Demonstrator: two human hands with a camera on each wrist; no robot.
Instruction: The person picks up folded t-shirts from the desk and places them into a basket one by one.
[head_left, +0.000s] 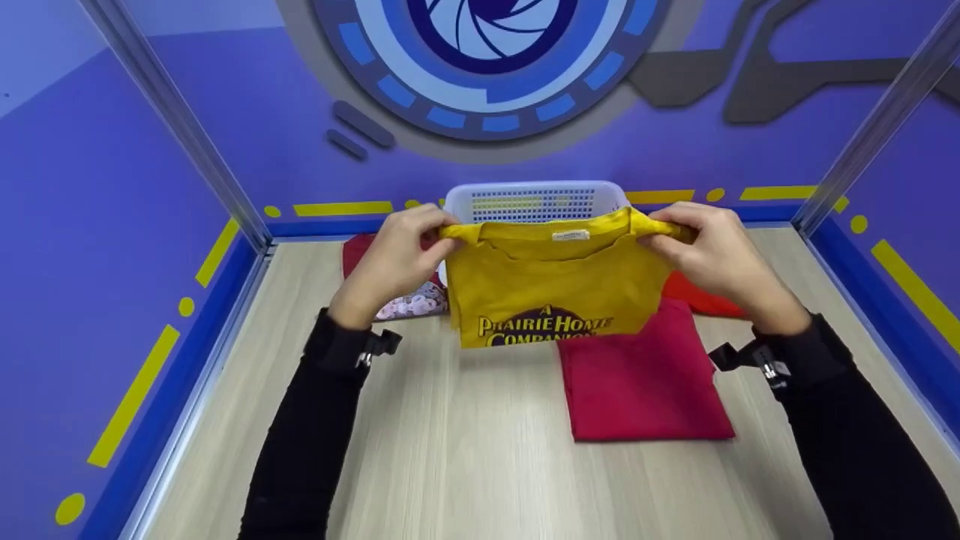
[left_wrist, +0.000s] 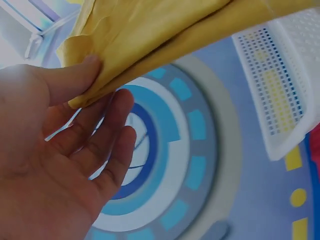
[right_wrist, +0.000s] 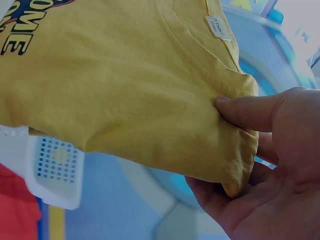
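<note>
A booth-like stall — printed purple-blue panels, metal corner posts, a wood-grain tabletop between them

"A Prairie Home Companion" on yellow shirt

A white perforated basket stands beyond and between the left grip and the right grip, in front of a blue-purple back wall. On the near side of the right grip and inward of it, a folded crimson cloth lies flat on the pale wood-grain worktop. Below the right grip shows a partly hidden orange-red cloth; below the left, a dark red cloth with a pale print. Well beyond both grips is a round blue emblem. Outward of each, a metal post marks a corner.
</note>
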